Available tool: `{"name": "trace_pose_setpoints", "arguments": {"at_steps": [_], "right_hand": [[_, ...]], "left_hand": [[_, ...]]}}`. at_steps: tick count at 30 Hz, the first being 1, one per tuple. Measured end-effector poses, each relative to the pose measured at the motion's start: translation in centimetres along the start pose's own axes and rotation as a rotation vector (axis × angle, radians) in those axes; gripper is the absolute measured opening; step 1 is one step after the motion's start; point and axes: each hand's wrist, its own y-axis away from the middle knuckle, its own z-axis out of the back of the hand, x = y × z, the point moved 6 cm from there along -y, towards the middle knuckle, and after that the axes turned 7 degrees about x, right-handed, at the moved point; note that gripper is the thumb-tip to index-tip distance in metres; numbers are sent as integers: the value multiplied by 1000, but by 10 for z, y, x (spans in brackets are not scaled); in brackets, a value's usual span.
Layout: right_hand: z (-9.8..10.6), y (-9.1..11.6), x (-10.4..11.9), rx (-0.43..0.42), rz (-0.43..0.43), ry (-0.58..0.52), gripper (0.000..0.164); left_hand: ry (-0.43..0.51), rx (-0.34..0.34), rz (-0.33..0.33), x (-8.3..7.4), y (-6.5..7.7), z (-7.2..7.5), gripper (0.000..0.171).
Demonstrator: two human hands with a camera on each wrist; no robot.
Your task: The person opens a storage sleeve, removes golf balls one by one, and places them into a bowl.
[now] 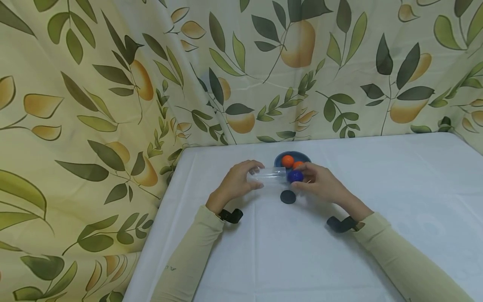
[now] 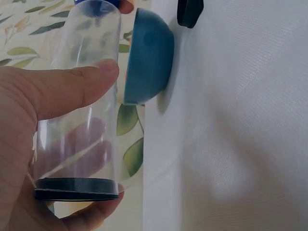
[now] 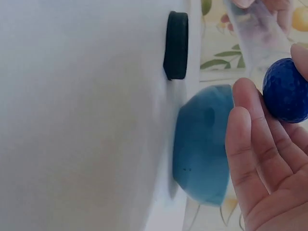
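Note:
My left hand [image 1: 241, 180] grips a clear plastic tube [image 1: 273, 175], its thumb and fingers curled round it. The tube lies sideways in the air, and a black cap [image 2: 77, 188] closes the end nearest that hand. My right hand [image 1: 320, 180] pinches a dark blue dimpled golf ball [image 3: 287, 91] at the tube's other end. In the left wrist view the ball stands right at the tube's mouth. Behind the hands a blue bowl [image 2: 151, 57] holds orange balls [image 1: 287, 161]. A loose black cap [image 1: 288, 197] lies on the table below the tube.
A white cloth [image 1: 286, 256] covers the table. Its far edge [image 1: 358, 139] meets a leaf-and-fruit patterned curtain [image 1: 241, 75], which also hangs along the left side. Black camera mounts [image 1: 341, 224] sit on both wrists.

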Motion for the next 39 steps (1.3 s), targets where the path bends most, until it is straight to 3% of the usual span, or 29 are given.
{"name": "trace_pose_setpoints", "arguments": {"at_steps": [10,23,39], "right_hand": [[16,5,6,-54,48,46,48],[32,9,4,-96,-22,73,52],[32,-2,16,-172,11,128,51]], "left_hand": [[105,75,16,2,0,-9,49],[65,136,43,4,0,-16,53],[48,162,10,5,1,-18,49]]}}
